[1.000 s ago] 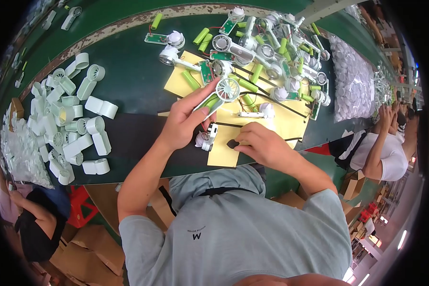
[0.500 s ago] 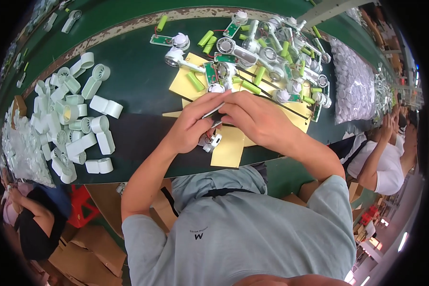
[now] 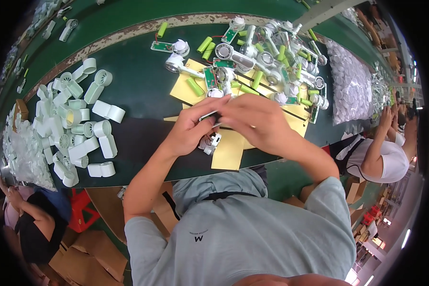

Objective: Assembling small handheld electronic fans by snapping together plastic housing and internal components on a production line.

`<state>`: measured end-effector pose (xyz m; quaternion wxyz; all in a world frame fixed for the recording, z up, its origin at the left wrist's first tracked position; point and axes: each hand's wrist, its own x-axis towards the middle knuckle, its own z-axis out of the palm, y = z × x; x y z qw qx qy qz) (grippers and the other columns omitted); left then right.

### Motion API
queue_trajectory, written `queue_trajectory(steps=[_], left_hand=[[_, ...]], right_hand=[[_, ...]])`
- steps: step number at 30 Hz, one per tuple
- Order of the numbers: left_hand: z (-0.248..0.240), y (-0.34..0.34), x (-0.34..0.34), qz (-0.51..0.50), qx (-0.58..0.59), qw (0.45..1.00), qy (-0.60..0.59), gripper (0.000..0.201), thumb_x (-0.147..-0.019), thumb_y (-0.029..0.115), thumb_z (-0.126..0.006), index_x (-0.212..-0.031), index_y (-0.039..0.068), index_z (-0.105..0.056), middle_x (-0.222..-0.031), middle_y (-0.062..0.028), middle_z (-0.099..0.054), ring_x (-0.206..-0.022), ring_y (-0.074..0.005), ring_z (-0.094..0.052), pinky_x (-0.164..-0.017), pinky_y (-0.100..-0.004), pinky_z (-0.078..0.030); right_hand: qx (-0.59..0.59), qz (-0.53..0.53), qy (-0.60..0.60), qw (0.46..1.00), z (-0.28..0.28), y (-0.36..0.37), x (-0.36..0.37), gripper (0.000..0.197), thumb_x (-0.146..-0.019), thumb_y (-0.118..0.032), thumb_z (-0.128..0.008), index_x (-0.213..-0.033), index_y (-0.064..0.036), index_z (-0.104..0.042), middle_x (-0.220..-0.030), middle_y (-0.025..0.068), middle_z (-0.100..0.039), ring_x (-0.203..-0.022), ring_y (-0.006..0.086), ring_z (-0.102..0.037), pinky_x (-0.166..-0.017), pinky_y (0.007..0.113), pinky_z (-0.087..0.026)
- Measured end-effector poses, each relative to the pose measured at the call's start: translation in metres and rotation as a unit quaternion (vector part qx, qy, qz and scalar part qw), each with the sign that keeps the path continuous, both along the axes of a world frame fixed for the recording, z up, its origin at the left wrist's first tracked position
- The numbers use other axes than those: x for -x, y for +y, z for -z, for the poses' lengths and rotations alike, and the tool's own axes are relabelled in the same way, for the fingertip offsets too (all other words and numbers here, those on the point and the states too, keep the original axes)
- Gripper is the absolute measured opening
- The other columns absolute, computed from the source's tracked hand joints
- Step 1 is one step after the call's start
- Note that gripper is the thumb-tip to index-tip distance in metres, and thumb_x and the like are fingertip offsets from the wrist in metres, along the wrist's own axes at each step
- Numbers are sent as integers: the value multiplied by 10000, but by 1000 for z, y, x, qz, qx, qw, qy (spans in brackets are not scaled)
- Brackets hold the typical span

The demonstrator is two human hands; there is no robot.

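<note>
My left hand (image 3: 188, 131) is closed around a small white fan assembly (image 3: 209, 144). The assembly's round white end sticks out below the fingers, and a thin pale edge shows between thumb and fingers. My right hand (image 3: 257, 125) arches over from the right, its bent fingers together against the upper part of the assembly. Whatever those fingertips grip is hidden behind the hand. Below and around both hands lie yellow sheets (image 3: 227, 155), with dark strips on the one beyond them. Several fan assemblies with green circuit boards (image 3: 209, 78) and green battery cells (image 3: 194, 87) lie just past the fingertips.
Pale green fan housings (image 3: 83, 146) are heaped on the left of the dark green table (image 3: 133, 71), beside a clear plastic bag (image 3: 31, 152). A bag of white parts (image 3: 350, 86) stands at the right. Co-workers sit on both sides; cardboard boxes (image 3: 88, 257) are at lower left.
My right hand has turned and its fingers have shifted slightly over the fan assembly. The left hand keeps its hold almost in place. The whole view has tilted a little.
</note>
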<state>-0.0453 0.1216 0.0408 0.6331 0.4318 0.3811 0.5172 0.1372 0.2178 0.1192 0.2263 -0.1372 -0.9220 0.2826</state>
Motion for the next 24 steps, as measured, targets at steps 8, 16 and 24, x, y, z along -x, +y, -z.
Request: queue_trajectory(steps=[8, 16, 24], left_hand=[[-26, -3, -9, -85, 26, 931, -354, 760, -899, 24, -364, -1595, 100, -68, -1262, -182, -533, -774, -155, -503, -647, -248, -442], [-22, 6, -1, -214, -3, 968, -133, 686, -935, 11, -416, -1576, 70, -183, -1417, -105, -463, -989, -126, -569, -756, -272, -486], [-13, -2, 4, 15, 56, 972, -227, 512, -1009, 89, -369, -1509, -15, -336, -1081, -83, -613, -796, -130, -548, -657, -259, -453]], right_hand=[[151, 158, 105, 970, 50, -82, -9, 767, -651, -222, -930, -1221, -22, -458, -1169, 189, -504, -1039, 299, -539, -795, 355, -498], [55, 198, 135, 969, 55, -69, -5, 501, -745, -26, -826, -1189, -7, -593, -1116, 154, -601, -847, 241, -631, -679, 315, -536], [-54, 8, 14, 998, -12, 15, -10, 325, -879, -128, -666, -1188, -40, -619, -1135, 127, -614, -987, 309, -597, -808, 389, -495]])
